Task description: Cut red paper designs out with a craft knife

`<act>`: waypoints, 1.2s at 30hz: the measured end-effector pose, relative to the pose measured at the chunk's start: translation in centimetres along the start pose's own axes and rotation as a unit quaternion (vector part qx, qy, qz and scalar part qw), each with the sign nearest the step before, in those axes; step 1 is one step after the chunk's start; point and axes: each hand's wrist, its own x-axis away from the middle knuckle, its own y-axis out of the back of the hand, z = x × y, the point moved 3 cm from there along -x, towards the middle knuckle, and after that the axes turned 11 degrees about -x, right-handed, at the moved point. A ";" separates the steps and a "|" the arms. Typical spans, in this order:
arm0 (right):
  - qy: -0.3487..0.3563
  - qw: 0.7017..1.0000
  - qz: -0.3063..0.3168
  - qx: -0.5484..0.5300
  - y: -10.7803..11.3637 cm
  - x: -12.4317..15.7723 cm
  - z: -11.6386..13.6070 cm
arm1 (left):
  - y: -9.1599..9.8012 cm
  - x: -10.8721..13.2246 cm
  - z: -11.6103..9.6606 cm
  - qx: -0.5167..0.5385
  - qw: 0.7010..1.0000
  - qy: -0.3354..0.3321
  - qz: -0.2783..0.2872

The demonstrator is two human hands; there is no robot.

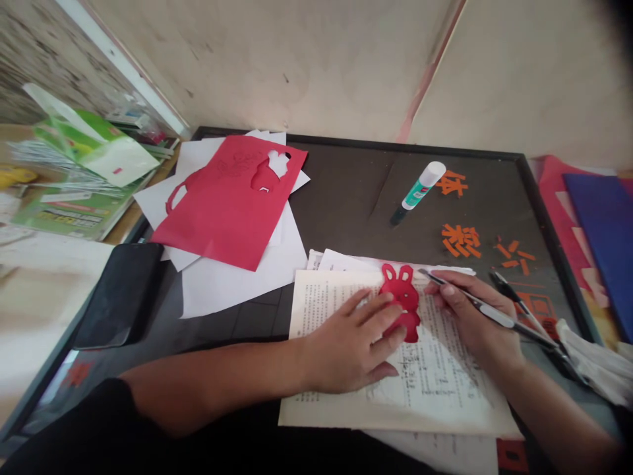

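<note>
My left hand (351, 343) lies flat on a printed book page (430, 389), its fingertips pressing a red paper rabbit cut-out (404, 295). My right hand (475, 316) grips a slim craft knife (499, 318), and its blade end reaches the rabbit's right ear. Beyond them, a red paper sheet with cut-out holes (222, 204) rests on loose white paper sheets (242, 284). A glue stick (420, 191) lies on the dark cutting mat (341, 191) among orange paper characters (461, 241). A second pen-like knife (524, 310) lies beside my right hand.
A black phone (119, 297) lies left of the mat, and a green-and-white plastic bag (84, 158) sits at the far left. A blue folder (603, 224) and a white cloth (593, 356) lie at the right. A wall rises behind the mat.
</note>
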 end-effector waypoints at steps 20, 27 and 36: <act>0.056 0.993 -0.080 -0.065 -0.5 -1.0 -1.3 | -1.0 -6.3 7.5 0.164 0.940 0.298 0.036; 0.156 0.986 0.034 0.039 -0.8 -0.9 -1.2 | 1.1 -5.1 7.6 0.191 0.926 0.326 0.014; 0.183 0.979 0.055 0.072 -1.0 -0.8 -1.5 | 11.0 7.1 12.9 -0.070 0.887 0.452 -0.068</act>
